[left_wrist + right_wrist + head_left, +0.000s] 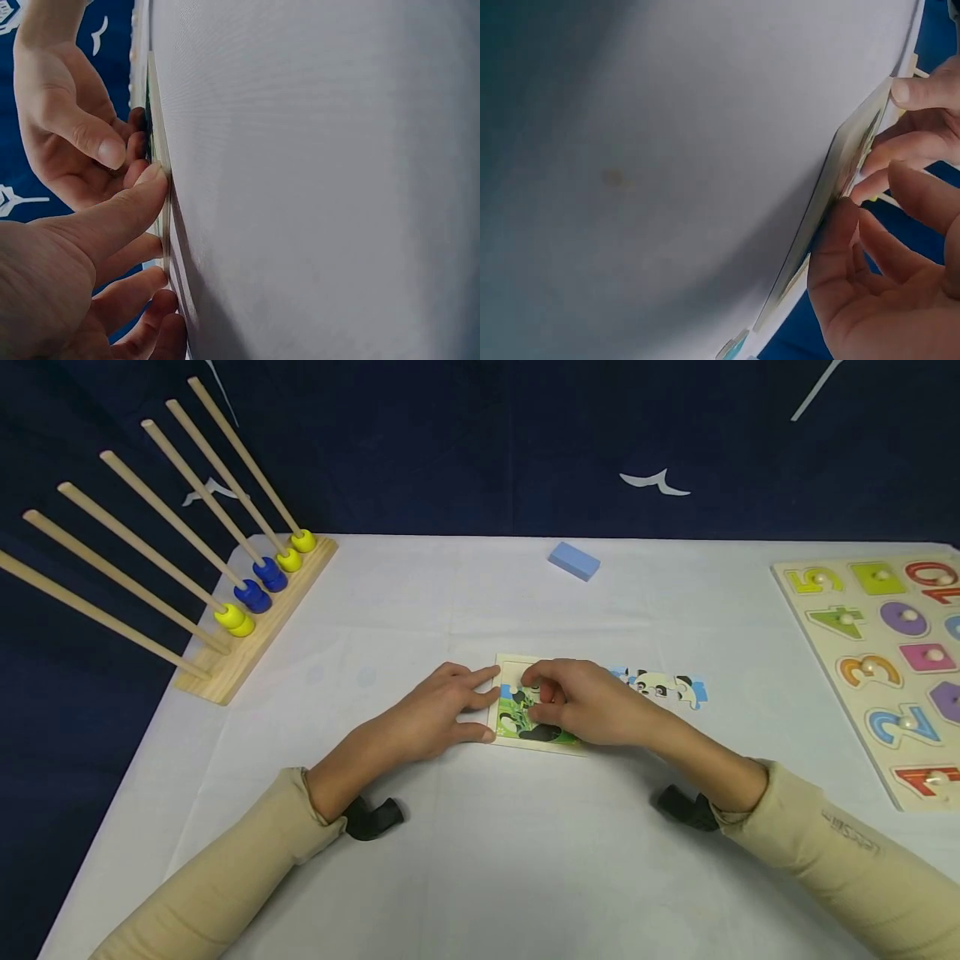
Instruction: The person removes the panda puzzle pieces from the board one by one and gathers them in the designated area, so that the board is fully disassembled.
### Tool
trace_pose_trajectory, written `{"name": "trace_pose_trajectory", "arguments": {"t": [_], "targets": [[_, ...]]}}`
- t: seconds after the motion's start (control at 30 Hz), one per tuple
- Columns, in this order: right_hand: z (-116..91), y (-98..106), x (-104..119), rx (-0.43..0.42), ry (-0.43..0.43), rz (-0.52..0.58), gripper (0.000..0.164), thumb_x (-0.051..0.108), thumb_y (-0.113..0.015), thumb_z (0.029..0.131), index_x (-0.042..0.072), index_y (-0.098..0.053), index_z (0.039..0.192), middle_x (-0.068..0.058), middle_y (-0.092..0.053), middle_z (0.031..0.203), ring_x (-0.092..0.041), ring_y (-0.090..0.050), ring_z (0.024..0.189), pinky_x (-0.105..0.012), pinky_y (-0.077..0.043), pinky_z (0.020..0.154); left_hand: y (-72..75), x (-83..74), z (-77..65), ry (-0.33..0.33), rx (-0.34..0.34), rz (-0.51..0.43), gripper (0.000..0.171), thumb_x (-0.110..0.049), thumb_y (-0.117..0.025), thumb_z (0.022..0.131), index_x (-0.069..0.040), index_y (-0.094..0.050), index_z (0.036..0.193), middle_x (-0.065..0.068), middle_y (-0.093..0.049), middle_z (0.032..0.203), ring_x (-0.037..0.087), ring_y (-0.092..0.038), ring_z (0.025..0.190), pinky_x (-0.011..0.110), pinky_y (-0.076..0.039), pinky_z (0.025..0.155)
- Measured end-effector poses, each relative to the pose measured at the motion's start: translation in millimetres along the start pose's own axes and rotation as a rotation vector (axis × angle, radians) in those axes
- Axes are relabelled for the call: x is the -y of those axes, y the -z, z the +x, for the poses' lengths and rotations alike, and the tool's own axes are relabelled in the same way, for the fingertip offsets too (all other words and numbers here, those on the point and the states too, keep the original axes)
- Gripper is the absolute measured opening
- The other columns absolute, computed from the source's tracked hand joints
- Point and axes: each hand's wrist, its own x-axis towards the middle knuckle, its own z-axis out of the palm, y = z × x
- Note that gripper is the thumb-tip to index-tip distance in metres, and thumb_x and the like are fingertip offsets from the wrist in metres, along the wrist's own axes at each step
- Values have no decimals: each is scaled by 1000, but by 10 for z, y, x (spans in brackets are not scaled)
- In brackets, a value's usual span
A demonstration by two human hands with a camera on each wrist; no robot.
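A small wooden panda puzzle board [525, 746] lies on the white table between the two hands. Fitted inside its frame is a picture of pandas and green plants [517, 724], partly covered by the right hand. The left hand [442, 710] rests its extended fingertips and thumb along the board's left edge. Over the board, the right hand [588, 703] touches the picture with bent fingertips; its thumb [919, 191] stands apart from the fingers, and no piece shows between them. Loose panda pieces [663, 687] lie just right of the board, partly hidden behind the right hand.
A wooden bead rack [258, 635] with tall rods and yellow and blue beads stands at the left. A blue block [574, 562] lies near the back edge. At the right is a number and shape board [847, 693]. Black wrist devices [375, 820] hang under the sleeves.
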Motion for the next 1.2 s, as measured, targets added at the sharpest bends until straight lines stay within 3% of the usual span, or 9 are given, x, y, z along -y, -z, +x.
{"name": "trace_pose_trajectory", "arguments": {"t": [0.23, 0.93, 1.2], "targets": [[42, -26, 0, 37, -12, -46, 42, 9, -70, 90, -7, -60, 128, -5, -54, 85, -19, -49, 76, -35, -42, 71, 2, -6, -6, 11, 6, -3, 60, -28, -71, 93, -4, -50, 143, 6, -29, 159, 29, -32, 136, 40, -31, 110], [52, -57, 18, -4, -20, -71, 29, 2, -70, 88, 0, -61, 115, -6, -53, 83, -20, -48, 71, -35, -41, 67, 7, -16, -11, 8, 6, -7, 60, -29, -71, 92, -4, -50, 142, 7, -30, 159, 30, -32, 137, 41, -32, 110], [100, -107, 72, -3, -42, -175, 31, 11, -70, 91, 0, -59, 118, -4, -51, 80, -19, -48, 69, -35, -40, 64, 10, -6, -6, 18, 6, -3, 60, -29, -72, 92, -5, -50, 143, 6, -30, 159, 28, -32, 137, 39, -32, 110]]}}
